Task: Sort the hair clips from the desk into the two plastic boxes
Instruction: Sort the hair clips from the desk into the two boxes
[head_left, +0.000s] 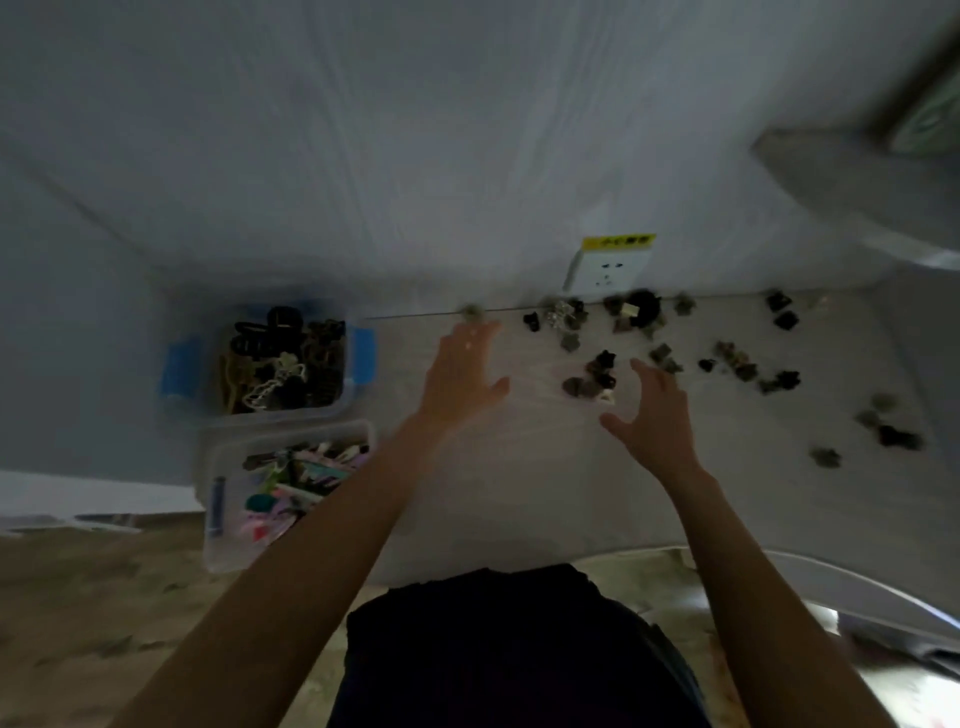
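**Both hands out over the scattered clips, nothing picked up**

The left hand (464, 370) stretches forward with fingers spread and straight, its tips close to one small greyish clip (471, 312) at the far edge of the pale tabletop (519, 493). The right hand (655, 406) hovers with fingers relaxed and apart, holding nothing. Just ahead of it, between the two hands, sits a little cluster of dark claw clips (595, 376). Beyond and to the right of the right hand lies the rest of the loose scatter of small dark plastic hair clips (737, 364), running up to the wall.

To the left of the left hand stands the clear plastic box with blue latches (363, 353), full of dark and cream clips. Nearer the person, below that hand's forearm, is the second clear plastic box (228, 551), holding pink, teal and purple clips.

These clips look light, rigid and springy. I'd guess a pinch across the body would suit, and several could be scooped together. Their teeth may snag on each other.

The tabletop looks smooth and faintly wood-grained. Behind it is a plain bluish wall carrying a white wall socket with a yellow label (610, 265). The room is dim and the view is blurred.
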